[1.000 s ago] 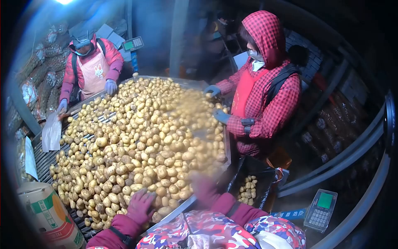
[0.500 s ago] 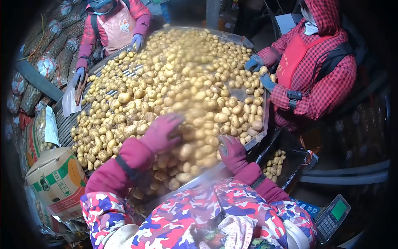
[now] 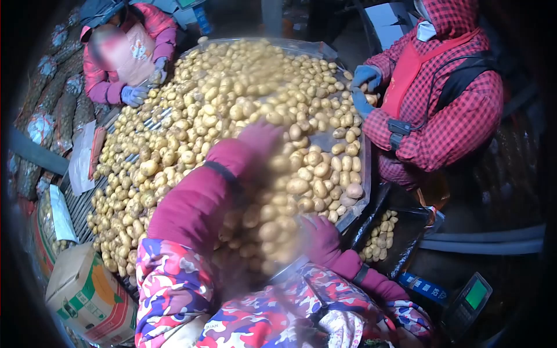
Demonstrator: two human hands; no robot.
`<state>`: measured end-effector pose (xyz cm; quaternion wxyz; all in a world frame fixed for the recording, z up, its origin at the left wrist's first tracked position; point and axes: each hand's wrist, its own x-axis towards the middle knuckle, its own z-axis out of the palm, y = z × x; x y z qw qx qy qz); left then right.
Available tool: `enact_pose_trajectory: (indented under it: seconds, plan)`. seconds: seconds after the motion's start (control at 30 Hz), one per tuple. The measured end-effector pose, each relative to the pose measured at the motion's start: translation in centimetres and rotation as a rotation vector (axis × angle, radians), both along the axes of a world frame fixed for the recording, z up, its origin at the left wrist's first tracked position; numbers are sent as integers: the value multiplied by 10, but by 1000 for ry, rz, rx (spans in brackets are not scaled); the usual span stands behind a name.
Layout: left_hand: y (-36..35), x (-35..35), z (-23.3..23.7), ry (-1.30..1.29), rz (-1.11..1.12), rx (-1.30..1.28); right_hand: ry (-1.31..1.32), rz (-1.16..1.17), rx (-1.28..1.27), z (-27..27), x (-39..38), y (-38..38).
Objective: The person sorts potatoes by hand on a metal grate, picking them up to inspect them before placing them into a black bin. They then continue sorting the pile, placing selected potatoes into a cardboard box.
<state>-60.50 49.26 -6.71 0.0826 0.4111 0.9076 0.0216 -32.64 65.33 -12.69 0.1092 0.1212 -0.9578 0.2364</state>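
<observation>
Slatted table (image 3: 326, 140), piled potatoes (image 3: 174, 158), carton (image 3: 87, 290) and bin (image 3: 407, 235) alongside, left hand (image 3: 261, 137), right hand (image 3: 322, 239), unclear what fingers (image 3: 314, 223) grasp

Dim room, bluish light, right side nearly black; floor too dark to read. Stacked mesh sacks (image 3: 49, 95) at 10 o'clock, grey beam (image 3: 38, 152) at 9. Upright post (image 3: 271, 17) at 12, pale box-like thing (image 3: 384, 23) at 1. Pale rails (image 3: 481, 240) between 3 and 4, green-screen scale (image 3: 471, 298) at 4, printed carton (image 3: 87, 293) at 8.
</observation>
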Motion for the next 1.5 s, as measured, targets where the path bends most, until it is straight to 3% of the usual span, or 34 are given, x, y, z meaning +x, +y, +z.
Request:
enact_pose_trajectory:
  seconds: [0.07,0.1,0.2,0.27,0.43,0.5,0.57,0.6,0.63,0.7,0.73,0.8,0.87,0.97,1.07,1.2,1.27,1.4,1.47,1.5]
  plan:
    - [21,-27,-38,23,54,44,32,44,10,-25,-4,4]
    - [31,-23,-40,130,58,73,71,80,-10,-34,-6,7]
    - [52,-38,-48,63,113,14,-171,182,-53,-36,5,21]
    - [46,-43,-59,65,74,17,-122,105,-108,-20,3,16]
    - [17,-26,-39,-18,110,1,-53,91,-166,-21,2,11]
    - [8,-18,-19,-185,117,-64,-109,62,-107,-14,4,10]
    - [-7,-2,-8,-139,208,56,-228,44,-83,-6,2,10]
    - [-19,11,-6,-127,258,105,-162,61,-117,-26,1,14]
    - [-36,18,10,-19,93,-2,-95,80,-149,-46,1,17]
    - [-65,6,-5,-111,138,-71,57,96,-125,-73,2,22]
    - [-84,14,6,-249,146,-45,69,60,-131,-62,4,16]
    - [-103,34,30,-193,251,-230,54,-44,-184,-14,3,6]
    - [-136,43,49,-320,272,-211,111,3,-104,-4,2,6]
    - [-167,55,50,-248,338,-273,122,37,-50,0,1,8]
    - [-145,71,52,-33,148,-435,131,39,-24,4,0,7]
    - [-84,108,23,-15,-201,69,127,30,-23,2,2,8]
    - [-69,115,1,4,-249,167,86,4,-78,-2,1,9]
    - [-65,111,3,12,-271,106,63,-28,-114,-3,3,7]
    - [-69,110,6,-153,-214,84,47,-21,-104,-4,2,8]
    - [-64,110,23,-266,-83,29,42,-21,-104,-6,3,8]
